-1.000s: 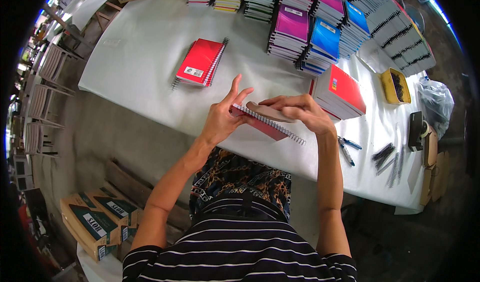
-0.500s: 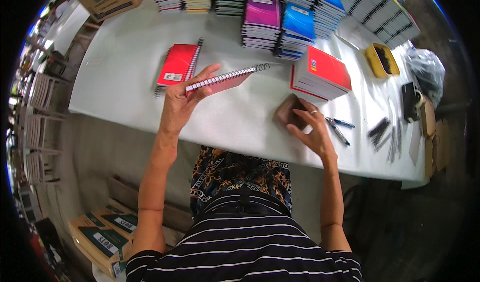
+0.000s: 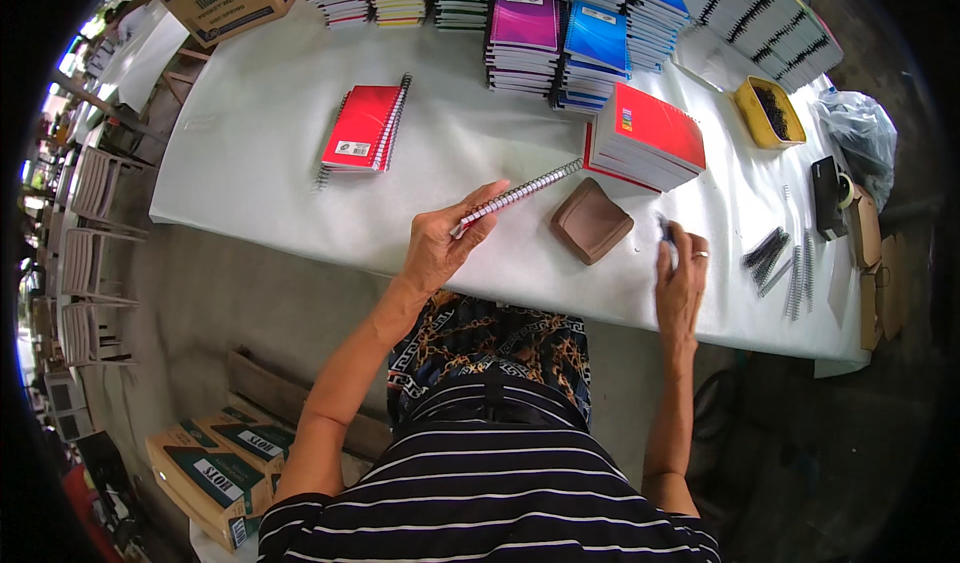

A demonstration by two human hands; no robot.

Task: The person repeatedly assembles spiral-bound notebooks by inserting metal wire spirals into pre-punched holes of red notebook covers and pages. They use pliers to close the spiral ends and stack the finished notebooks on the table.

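In my left hand [image 3: 445, 238] a spiral-bound notebook [image 3: 515, 201] is gripped at its near end, wire spine up, a loose end of coil sticking out at the far right. My right hand [image 3: 680, 273] is closed around small blue-handled pliers [image 3: 664, 228], mostly hidden by the fingers, at the table. Between the hands sits a brown squarish block [image 3: 592, 221] with a dipped top, untouched. Farther left lies a small pile of red spiral notebooks [image 3: 362, 128]. A stack of red-covered books [image 3: 650, 138] stands beyond the brown block.
Stacks of purple [image 3: 525, 23] and blue notebooks [image 3: 598, 38] line the far side. At right are a yellow tub [image 3: 768, 113] of dark bits, loose wire coils [image 3: 800, 273], a plastic bag [image 3: 858, 143] and a tape dispenser [image 3: 828, 198]. A cardboard box [image 3: 225, 3] stands far left.
My left hand has brought the notebook right and nearer. My right hand has left the brown block and closed on the pliers lying to its right.
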